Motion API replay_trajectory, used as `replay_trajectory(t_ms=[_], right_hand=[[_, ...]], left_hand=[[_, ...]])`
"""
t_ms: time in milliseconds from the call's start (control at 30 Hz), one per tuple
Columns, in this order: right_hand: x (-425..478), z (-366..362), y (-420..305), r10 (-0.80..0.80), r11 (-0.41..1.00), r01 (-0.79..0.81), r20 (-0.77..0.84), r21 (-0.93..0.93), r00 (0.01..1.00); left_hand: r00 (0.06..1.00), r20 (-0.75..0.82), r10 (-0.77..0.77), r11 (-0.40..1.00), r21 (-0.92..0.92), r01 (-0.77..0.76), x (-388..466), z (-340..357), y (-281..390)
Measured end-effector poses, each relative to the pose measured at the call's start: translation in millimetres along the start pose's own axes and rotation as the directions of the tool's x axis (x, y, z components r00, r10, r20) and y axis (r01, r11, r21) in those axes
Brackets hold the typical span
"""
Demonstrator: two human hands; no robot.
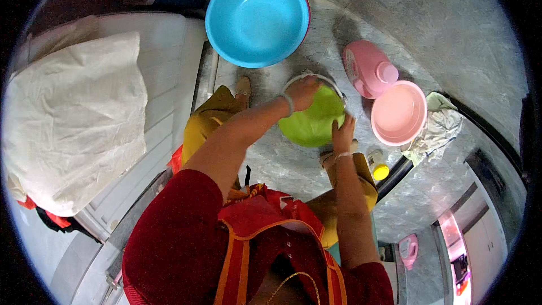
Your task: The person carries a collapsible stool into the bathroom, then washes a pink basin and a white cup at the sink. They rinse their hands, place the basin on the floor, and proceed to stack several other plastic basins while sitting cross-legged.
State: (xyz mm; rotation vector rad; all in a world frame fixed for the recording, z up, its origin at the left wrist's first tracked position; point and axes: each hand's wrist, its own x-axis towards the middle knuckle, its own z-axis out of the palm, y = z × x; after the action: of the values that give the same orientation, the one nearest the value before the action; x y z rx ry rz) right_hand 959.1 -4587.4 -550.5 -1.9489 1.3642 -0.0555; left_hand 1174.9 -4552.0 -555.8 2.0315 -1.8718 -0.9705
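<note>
A bright green plastic basin (pixel 311 125), somewhat blurred, is between my hands, low over the floor in front of my feet. My left hand (pixel 302 93) lies across its far left edge, with the fingers bent and the tips partly hidden. On the near right edge, my right hand (pixel 344 132) grips with the thumb towards me. Behind the green basin curves a white rim (pixel 328 78) of some container, mostly covered by the basin and my left hand.
A large blue basin (pixel 258 19) stands at the far side. To the right are a pink detergent bottle (pixel 368 67), a small pink basin (pixel 398 112), a crumpled cloth (pixel 442 125) and a yellow-lidded jar (pixel 378 166). White fabric (pixel 80 123) drapes over a white surface at left.
</note>
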Motion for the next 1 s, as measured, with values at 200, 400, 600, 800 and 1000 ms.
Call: replay_trajectory(t_ms=[200,400,600,800,1000], right_hand=[[67,40,15,0.017,0.993,0.028,0.37,-0.115,0.929],[-25,130,31,0.07,0.967,0.117,0.684,-0.224,0.726],[-80,187,38,-0.024,0.944,0.312,0.923,-0.106,0.385],[-77,238,79,-0.121,0.929,0.37,0.936,-0.01,0.33],[-50,243,77,-0.038,0.89,0.443,0.951,-0.108,0.308]], left_hand=[[0.919,0.384,-0.086,0.985,0.173,0.019,40,39,2],[0.672,0.692,-0.262,0.937,0.348,0.007,-35,82,-9],[0.421,0.885,-0.197,0.941,0.291,-0.17,-117,188,-47],[0.43,0.885,-0.177,0.963,0.246,-0.109,-128,230,-51],[0.536,0.823,-0.189,0.966,0.254,-0.05,-131,229,-68]])
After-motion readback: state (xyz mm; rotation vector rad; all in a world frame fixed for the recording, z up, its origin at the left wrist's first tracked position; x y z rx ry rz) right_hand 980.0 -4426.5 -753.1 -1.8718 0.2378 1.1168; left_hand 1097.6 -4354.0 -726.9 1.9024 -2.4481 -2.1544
